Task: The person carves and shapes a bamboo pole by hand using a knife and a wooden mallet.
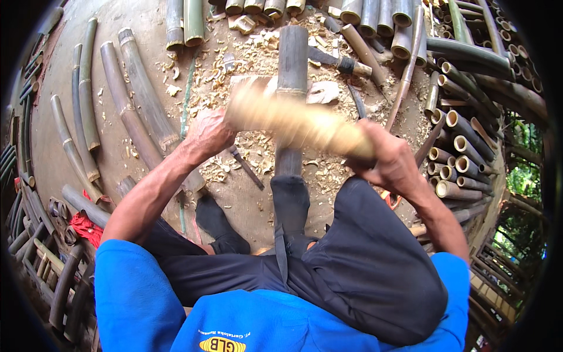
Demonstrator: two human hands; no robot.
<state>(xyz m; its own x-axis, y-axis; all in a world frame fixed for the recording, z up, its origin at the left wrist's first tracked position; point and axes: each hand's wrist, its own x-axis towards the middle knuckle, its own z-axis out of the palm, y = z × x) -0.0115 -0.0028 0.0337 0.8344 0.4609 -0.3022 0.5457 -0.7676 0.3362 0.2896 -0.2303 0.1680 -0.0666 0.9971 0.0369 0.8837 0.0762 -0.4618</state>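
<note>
A pale, ringed bamboo piece (299,120), blurred by motion, is held crosswise in front of me. My left hand (212,134) is closed at its left end, with the fingers partly hidden. My right hand (388,157) wraps round its right end. Beneath it, a thick dark bamboo pole (292,61) runs away from me along the ground. One foot in a black sock (290,196) is at the pole's near end. A slim tool with a dark shaft (247,167) lies on the ground beside my left hand.
Curled shavings (258,64) cover the ground around the pole. A dark-bladed knife with a wooden handle (352,66) lies right of the pole. Long bamboo poles (132,111) lie at left. Stacked bamboo tubes (463,144) stand at right, and more lie at the back. A red cloth (86,229) is at far left.
</note>
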